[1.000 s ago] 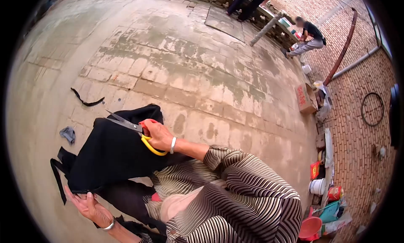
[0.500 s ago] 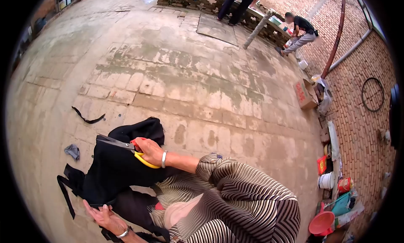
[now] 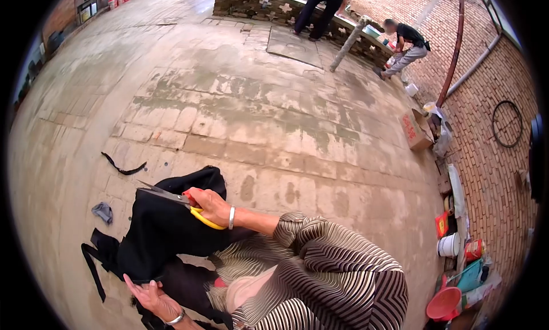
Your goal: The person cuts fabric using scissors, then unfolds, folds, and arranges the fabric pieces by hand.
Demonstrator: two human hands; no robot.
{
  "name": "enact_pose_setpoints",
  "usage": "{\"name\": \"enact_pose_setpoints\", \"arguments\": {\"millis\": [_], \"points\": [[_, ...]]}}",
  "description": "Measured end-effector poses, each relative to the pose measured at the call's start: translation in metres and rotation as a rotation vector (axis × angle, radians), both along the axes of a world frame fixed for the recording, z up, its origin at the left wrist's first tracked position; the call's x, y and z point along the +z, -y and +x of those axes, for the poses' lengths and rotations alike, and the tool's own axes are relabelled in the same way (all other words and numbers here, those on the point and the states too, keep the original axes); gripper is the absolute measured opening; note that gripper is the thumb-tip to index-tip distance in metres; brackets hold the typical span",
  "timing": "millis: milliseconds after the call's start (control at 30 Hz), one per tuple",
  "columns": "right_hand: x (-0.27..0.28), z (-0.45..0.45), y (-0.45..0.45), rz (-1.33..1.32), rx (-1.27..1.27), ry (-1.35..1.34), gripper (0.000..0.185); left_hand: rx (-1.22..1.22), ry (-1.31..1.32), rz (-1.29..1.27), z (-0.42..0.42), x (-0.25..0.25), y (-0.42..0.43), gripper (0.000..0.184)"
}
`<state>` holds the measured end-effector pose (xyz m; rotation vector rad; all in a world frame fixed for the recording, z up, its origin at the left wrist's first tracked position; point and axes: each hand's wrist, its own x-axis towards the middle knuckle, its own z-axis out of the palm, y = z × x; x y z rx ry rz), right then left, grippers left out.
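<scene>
Nearest are two bare hands, each with one silvery bangle at the wrist. The left hand, at the near left, has its fingers spread, the thumb on the lower edge of one black cloth. The right hand has its fingers closed round the handles of one pair of scissors — two metal blades, red and yellow plastic grips — lying over the upper part of the cloth. The cloth is matte, dark and softly folded, spread across the lap; it hides part of the legs. One loose, wavy-striped shirt fills the near middle.

On the worn paved floor, left of the cloth, are one crumpled grey rag and, farther off, one thin curved black strip. At right, by the rough brick wall, stand one white bucket, one round red basin and, farther, one open cardboard box. Two people bend at the far low wall — one slanting post partly in the way.
</scene>
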<state>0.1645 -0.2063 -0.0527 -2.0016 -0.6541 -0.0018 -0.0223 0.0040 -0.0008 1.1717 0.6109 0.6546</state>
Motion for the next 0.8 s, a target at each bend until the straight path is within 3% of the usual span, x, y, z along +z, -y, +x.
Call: {"name": "enact_pose_setpoints", "arguments": {"millis": [433,633,800], "points": [[0.092,-0.026,0.065,-0.078,-0.164,0.007,0.024,-0.098,0.012,0.018,-0.006,-0.020,0.020,0.078],[0.050,-0.039,0.102,-0.278,-0.253,-0.153,0.020,-0.103,-0.016,-0.071,-0.014,-0.032,0.024,0.081],[0.033,-0.048,0.112,-0.264,-0.257,-0.221,0.022,-0.117,-0.062,-0.056,-0.025,-0.031,0.036,0.081]]}}
